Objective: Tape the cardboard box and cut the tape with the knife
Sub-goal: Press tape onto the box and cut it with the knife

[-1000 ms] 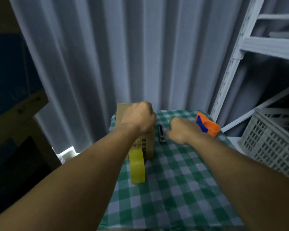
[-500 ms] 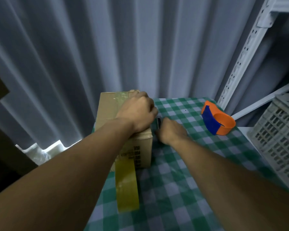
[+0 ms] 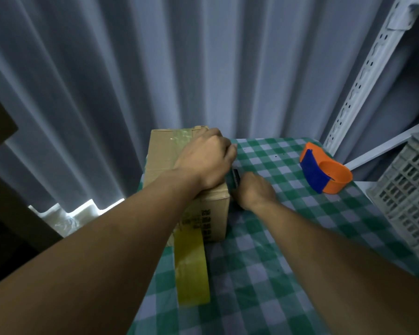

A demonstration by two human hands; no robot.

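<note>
Knife [image 3: 236,176] lies just right of the cardboard box [image 3: 165,160], long axis near-to-far. Our right hand [image 3: 254,189] curls over its near end, grasp unclear; our left hand [image 3: 207,160] presses flat on the box.

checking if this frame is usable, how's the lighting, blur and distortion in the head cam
Head view: dim and bluish, the brightest patch under the curtain; wide-angle bending bows the shelf upright; mild softness, print on the cardboard box unreadable; faint sheen on the tape across its top; the knife between left hand and right hand sits in shadow, barely legible.
</note>
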